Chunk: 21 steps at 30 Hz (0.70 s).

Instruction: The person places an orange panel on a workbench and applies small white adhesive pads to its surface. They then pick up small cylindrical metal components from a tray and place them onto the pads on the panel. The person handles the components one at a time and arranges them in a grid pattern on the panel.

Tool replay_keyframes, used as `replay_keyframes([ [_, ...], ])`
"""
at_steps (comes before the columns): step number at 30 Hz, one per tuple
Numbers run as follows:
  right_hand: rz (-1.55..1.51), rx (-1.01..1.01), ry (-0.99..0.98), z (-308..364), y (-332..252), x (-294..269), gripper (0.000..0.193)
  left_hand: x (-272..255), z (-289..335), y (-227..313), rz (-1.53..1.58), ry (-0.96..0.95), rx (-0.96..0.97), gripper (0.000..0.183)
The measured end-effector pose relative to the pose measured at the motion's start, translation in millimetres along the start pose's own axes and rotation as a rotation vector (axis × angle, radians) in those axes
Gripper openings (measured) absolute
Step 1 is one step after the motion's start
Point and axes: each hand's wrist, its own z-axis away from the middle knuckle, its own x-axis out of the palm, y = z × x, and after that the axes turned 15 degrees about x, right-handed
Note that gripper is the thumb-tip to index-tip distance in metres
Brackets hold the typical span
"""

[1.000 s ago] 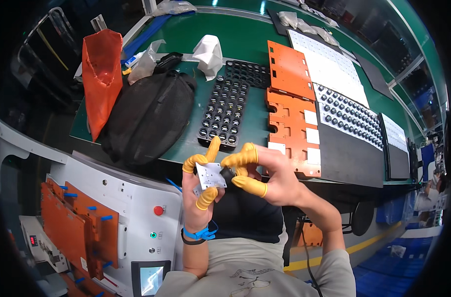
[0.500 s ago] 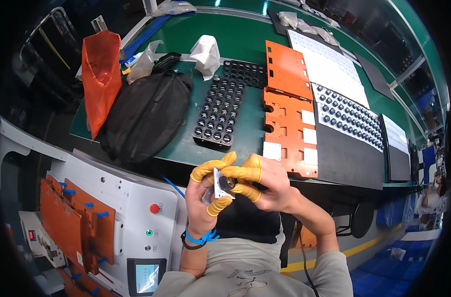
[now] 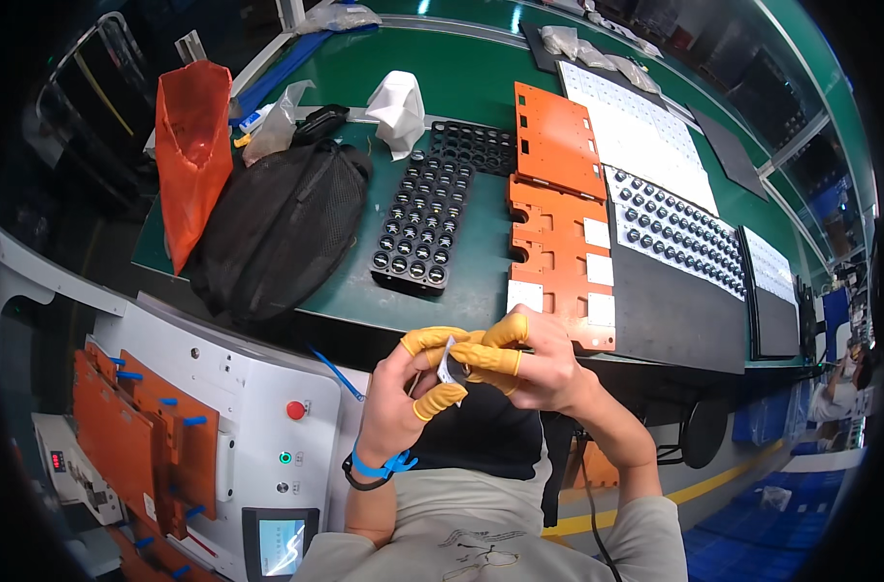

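In front of my body, my left hand [image 3: 401, 380] pinches a small white square plate [image 3: 448, 367] by its edges, and the plate is turned nearly edge-on. My right hand [image 3: 531, 361] closes its fingers on a small black round part [image 3: 459, 369] at the plate's right face; the fingers hide most of it. Yellow finger cots cover the fingertips of both hands. On the bench beyond lies a black tray [image 3: 409, 272] with rows of round black parts. To its right, an orange fixture [image 3: 555, 254] carries several white square plates [image 3: 601, 268].
A black mesh bag [image 3: 285, 228] and an orange bag [image 3: 194, 155] occupy the bench's left. White sheets with rows of black parts [image 3: 670, 228] lie right, beside a black mat [image 3: 670, 315]. At lower left stands a white machine with a red button [image 3: 295, 410] and a screen [image 3: 282, 546].
Both hands have shifted slightly right, and the plate has turned more edge-on. My right fingers now cover more of the black part. The whole view has shifted slightly.
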Motion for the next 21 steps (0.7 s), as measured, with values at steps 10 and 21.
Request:
replay_keyframes([
  [10,0.06,0.112,0.175,14,-2,6,0.041,25,-6,-18,0.346,0.132,-0.133,0.062],
  [21,0.066,0.302,0.235,43,13,-11,0.041,45,-36,-29,-0.158,-0.033,0.082,0.041],
])
